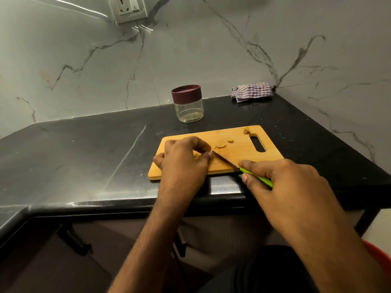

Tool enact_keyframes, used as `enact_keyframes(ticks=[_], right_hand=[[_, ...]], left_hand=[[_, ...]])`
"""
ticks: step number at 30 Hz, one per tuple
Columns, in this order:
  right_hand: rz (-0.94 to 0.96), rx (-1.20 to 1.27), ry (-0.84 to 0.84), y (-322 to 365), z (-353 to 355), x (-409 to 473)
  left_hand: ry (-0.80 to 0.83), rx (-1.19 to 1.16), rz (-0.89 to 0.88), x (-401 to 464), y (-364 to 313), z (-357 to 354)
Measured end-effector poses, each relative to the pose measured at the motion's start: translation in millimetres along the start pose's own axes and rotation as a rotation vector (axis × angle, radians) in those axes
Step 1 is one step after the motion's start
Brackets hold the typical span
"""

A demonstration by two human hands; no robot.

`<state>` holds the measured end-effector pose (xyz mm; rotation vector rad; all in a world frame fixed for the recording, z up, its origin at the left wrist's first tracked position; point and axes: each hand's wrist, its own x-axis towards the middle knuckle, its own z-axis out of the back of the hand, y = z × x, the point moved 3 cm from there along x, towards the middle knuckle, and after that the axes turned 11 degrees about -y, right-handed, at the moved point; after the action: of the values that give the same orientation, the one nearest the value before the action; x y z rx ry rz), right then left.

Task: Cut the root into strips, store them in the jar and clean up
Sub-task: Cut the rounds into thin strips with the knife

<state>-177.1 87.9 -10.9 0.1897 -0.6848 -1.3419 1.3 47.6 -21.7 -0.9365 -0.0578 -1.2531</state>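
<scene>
At the frame's centre, the left hand [184, 163] is curling its fingers [210, 155] down onto a root piece on the wooden cutting board [237, 153], the piece itself mostly hidden beneath them. The right hand [283, 182] is gripping a green-handled knife [230, 162], its blade tip touching the left fingertips. Cut root slices [220, 144] are lying just beyond. The lidded jar [188, 104] is standing on the bench [84, 149] further up.

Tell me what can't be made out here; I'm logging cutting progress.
Head view only:
- Root piece being cut: hidden under the left hand.
- Knife handle: mostly covered by the right hand.
- Jar contents: too faint to tell.
- Red object: cut off by the frame's right edge.
</scene>
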Motion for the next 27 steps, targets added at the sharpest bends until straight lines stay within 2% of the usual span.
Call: enact_keyframes(ticks=[9,13,18,20,27], right_hand=[[0.013,-0.031,0.054,-3.8,-6.6,6.8],[0.025,-0.001,0.018,-4.6,-4.8,2.8],[0.024,0.027,-0.036,-2.8,1.2,-0.1],[0.026,0.055,-0.055,-2.2,1.1,0.9],[0.038,0.111,-0.106,-1.0,-11.1,3.4]], left_hand=[[0.140,0.148,-0.102,1.3,-3.8,-7.2],[0.097,0.139,-0.102,2.0,-2.4,-7.1],[-0.057,-0.046,-0.027,0.2,5.9,-0.9],[-0.103,-0.053,-0.004,-1.0,6.9,1.4],[-0.061,0.004,0.005,0.1,7.0,-1.1]])
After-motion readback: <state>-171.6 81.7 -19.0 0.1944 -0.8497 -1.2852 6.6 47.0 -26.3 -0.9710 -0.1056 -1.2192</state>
